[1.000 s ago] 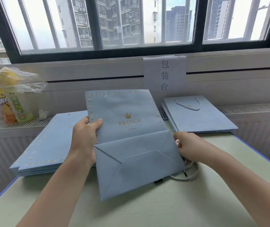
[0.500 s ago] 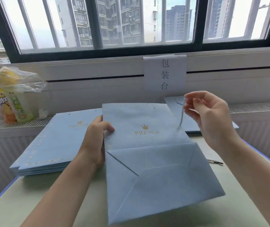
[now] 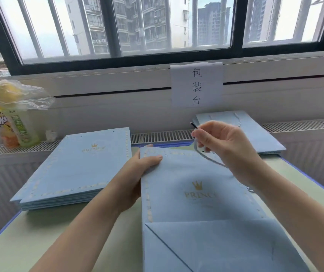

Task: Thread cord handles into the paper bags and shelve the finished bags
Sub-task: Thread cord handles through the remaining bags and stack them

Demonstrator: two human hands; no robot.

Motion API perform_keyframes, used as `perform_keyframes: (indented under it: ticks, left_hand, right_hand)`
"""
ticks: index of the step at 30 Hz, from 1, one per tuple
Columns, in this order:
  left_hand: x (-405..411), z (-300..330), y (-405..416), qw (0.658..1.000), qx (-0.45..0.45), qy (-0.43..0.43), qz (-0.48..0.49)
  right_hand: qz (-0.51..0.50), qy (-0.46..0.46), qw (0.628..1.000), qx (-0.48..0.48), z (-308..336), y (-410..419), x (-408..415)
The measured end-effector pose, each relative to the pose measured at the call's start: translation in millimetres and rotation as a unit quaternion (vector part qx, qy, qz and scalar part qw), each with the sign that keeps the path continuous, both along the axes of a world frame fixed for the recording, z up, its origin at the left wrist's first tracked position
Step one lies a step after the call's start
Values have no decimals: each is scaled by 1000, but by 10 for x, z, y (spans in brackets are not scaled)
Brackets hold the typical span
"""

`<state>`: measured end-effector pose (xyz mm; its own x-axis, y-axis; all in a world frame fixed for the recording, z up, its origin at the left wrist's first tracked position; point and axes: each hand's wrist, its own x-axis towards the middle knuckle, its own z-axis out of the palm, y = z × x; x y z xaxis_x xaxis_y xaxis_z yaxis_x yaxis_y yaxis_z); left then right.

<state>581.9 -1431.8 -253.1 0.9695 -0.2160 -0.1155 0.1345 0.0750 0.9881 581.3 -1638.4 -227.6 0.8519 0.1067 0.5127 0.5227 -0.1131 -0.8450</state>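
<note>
A flat light-blue paper bag [image 3: 196, 203] with a gold crown print lies on the table in front of me, its folded bottom nearest me. My left hand [image 3: 137, 173] grips its upper left edge, thumb on top near a punched hole. My right hand [image 3: 224, 146] hovers over the bag's top edge and pinches a grey cord handle [image 3: 209, 160] near its dark tip [image 3: 194, 125]; the cord loops down under the hand onto the bag.
A stack of flat blue bags [image 3: 74, 169] lies at the left. Another pile of bags with a cord handle [image 3: 255, 134] sits behind my right hand. Two drink bottles under a plastic bag [image 3: 12, 118] stand on the radiator ledge. A paper sign [image 3: 196, 85] hangs on the wall.
The bag has slid toward me and to the right. My right hand came up from the table with the cord and now holds its tip over the bag's top edge.
</note>
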Motion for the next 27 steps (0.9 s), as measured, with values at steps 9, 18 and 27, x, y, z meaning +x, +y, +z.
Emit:
perform_keyframes:
  ticks: [9,18,27]
  left_hand:
    - [-26,-29,-117,981,119,-90,122]
    - [-55,4,-114,975,130,-137,119]
    - [2,-111,-134,949,199,-199,140]
  right_hand:
    - [-44,13,966,-253,-295,189,51]
    - [-38,11,972,-233,-207,167,30]
    - [-7,59,956,-286,97,109,85]
